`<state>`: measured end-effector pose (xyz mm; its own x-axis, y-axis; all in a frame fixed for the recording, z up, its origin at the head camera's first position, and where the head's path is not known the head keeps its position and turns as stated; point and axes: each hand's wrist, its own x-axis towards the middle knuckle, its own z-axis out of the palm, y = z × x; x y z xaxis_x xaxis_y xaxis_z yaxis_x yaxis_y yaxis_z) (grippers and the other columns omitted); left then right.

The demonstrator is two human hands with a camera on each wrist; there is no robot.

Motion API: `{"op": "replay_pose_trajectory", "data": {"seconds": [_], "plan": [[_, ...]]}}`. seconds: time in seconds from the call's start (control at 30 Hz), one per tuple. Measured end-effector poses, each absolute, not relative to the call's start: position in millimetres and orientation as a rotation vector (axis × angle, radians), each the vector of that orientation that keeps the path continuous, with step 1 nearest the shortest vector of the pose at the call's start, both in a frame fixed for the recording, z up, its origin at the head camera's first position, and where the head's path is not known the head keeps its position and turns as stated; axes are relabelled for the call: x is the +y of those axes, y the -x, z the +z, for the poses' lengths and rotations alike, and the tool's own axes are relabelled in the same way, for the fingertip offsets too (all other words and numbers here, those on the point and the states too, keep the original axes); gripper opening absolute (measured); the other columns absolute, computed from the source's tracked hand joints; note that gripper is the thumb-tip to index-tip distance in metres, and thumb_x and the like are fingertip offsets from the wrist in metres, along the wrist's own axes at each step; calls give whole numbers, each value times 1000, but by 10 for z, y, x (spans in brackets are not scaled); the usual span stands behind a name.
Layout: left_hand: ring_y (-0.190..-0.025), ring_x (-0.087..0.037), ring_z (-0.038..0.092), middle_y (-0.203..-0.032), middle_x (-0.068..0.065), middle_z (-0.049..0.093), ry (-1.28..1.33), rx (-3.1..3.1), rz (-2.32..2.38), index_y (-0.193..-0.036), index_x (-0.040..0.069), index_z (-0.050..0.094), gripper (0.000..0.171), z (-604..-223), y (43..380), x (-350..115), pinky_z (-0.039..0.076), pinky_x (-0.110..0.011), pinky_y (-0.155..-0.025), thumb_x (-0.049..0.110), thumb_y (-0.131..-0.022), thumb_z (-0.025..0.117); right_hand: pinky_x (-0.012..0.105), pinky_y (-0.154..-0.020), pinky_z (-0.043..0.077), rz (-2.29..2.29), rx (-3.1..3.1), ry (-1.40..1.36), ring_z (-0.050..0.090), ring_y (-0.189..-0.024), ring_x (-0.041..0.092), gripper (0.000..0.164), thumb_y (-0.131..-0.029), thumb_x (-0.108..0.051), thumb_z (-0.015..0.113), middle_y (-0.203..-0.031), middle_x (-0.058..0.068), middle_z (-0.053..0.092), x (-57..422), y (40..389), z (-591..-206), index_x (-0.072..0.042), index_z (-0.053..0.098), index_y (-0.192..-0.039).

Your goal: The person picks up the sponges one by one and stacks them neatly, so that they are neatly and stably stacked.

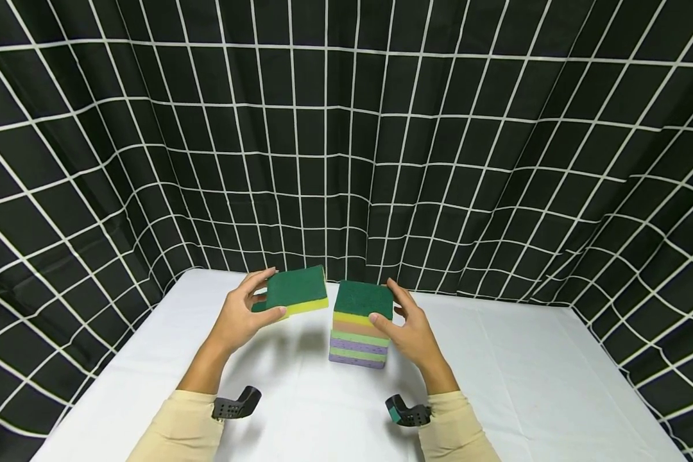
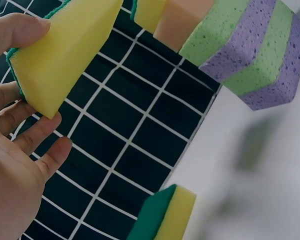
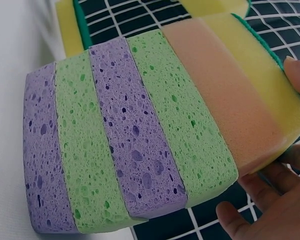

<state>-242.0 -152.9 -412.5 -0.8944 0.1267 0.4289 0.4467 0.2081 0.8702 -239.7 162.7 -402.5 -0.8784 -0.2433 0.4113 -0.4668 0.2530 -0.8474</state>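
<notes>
My left hand (image 1: 239, 314) holds a yellow sponge with a dark green scouring side (image 1: 297, 287) up off the table, thumb at its near edge and fingers at the far one. To the right stands a stack of sponges: purple and light green porous ones (image 3: 135, 130) alternate at the bottom, a peach one (image 3: 220, 95) lies over them, and a yellow sponge with a green top (image 1: 364, 298) crowns it. My right hand (image 1: 412, 333) grips that top sponge from the right, thumb in front and fingers behind.
Another green-and-yellow sponge (image 2: 162, 215) lies on the white table (image 1: 496, 372), mostly hidden behind the held one in the head view. A black curtain with a white grid (image 1: 346, 128) surrounds the table's back and sides.
</notes>
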Motion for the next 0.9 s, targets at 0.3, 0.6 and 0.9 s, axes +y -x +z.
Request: {"op": "replay_pose_trajectory", "data": {"seconds": [0.3, 0.6, 0.9], "plan": [[-119, -35, 46, -133, -25, 45, 612, -2201, -1699, -138, -11, 42, 69, -3816, 2325, -1322, 42, -41, -94, -10, -76, 72, 53, -102, 32, 1659, -2328, -675, 39, -129, 38, 73, -87, -6, 71, -143, 23, 40, 1641, 2407, -4028, 6, 31, -146], [-117, -33, 46, -134, -25, 44, 642, -2215, -1708, -137, -11, 42, 68, -3728, 2289, -1193, 40, -50, -95, -8, -77, 72, 53, -102, 32, 1668, -2327, -679, 39, -129, 39, 73, -86, -5, 71, -144, 24, 39, 1618, 2401, -4021, 7, 30, -146], [-118, -36, 46, -133, -25, 45, 695, -2213, -1700, -138, -10, 42, 68, -3715, 2317, -1106, 39, -54, -95, -7, -77, 72, 53, -103, 32, 1645, -2337, -678, 38, -130, 39, 74, -86, -5, 71, -144, 23, 38, 1640, 2454, -4092, 7, 30, -147]]}}
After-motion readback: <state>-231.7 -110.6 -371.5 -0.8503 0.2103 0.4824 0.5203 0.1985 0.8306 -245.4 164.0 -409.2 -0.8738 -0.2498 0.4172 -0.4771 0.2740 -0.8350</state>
